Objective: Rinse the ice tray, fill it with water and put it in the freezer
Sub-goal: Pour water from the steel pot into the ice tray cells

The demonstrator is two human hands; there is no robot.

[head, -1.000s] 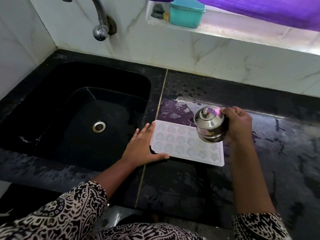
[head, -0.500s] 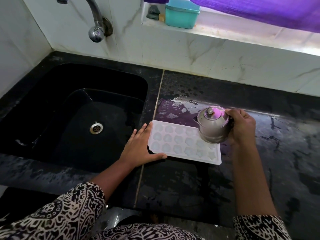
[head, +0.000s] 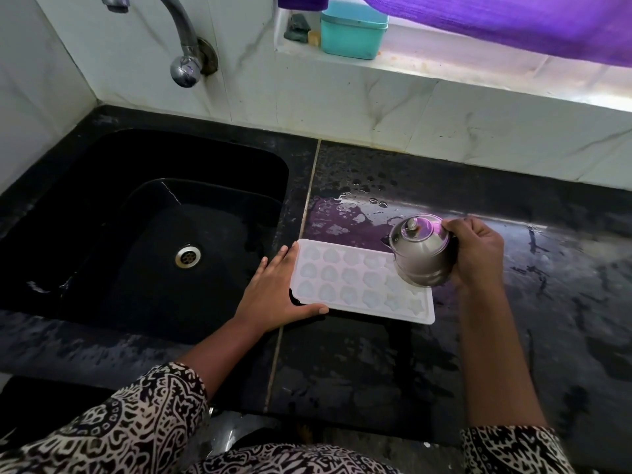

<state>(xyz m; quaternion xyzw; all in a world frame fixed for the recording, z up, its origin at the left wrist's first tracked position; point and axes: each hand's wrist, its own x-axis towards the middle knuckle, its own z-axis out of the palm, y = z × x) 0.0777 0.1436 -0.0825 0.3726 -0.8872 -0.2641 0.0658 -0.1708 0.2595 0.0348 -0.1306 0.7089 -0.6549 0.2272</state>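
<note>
Black stone countertop (head: 359, 364) carries the white plastic ice tray (head: 345, 285), flat just right of the black sink (head: 102, 206). Left hand (head: 273, 295) lies open against the tray's left end — right hand (head: 478, 254) grips a small lidded steel pot (head: 422, 254) above its right end.

Ice tray (head: 345, 285): white plastic, smooth, faintly translucent in its moulded cells.
Kettle (head: 422, 256): polished steel, mirror-glossy, lid and knob the same.
Bench (head: 376, 364): black stone, glossy, wet and streaked.
Sink (head: 143, 241): black, smooth, glossy; metal drain ring.
Tap (head: 184, 59): chromed metal, shiny.
Wall (head: 342, 107): white veined marble, smooth.
Box (head: 352, 30), far sill: teal plastic, matt.
Curtain (head: 513, 25): purple woven cloth.
Sleeves (head: 130, 425): printed cloth, matt.
</note>
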